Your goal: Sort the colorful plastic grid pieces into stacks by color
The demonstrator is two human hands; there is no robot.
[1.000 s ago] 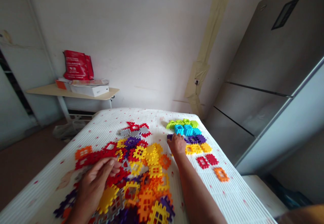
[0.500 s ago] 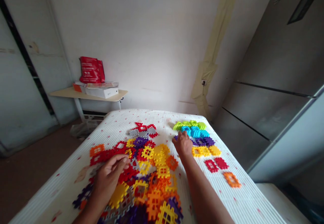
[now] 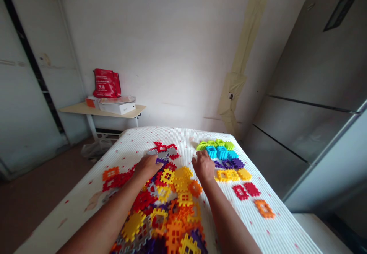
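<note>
My left hand reaches over the far part of a mixed heap of plastic interlocking tiles. Its thumb and fingers close on a purple interlocking tile, most of which the hand covers. Grey and red tiles lie just beyond. My right hand is at the left end of a row of purple tiles, fingers curled downward; anything in them is hidden. Beyond it are rows of blue tiles and green tiles; nearer me lie yellow tiles.
Two red tiles and an orange tile lie at the right of the cloth-covered table. A side table with a red bag and boxes stands at back left. A grey fridge borders the right.
My left hand has moved forward and right, from above the near heap to the purple tile. My right hand has shifted slightly left and toward me. The view has tilted a little.
</note>
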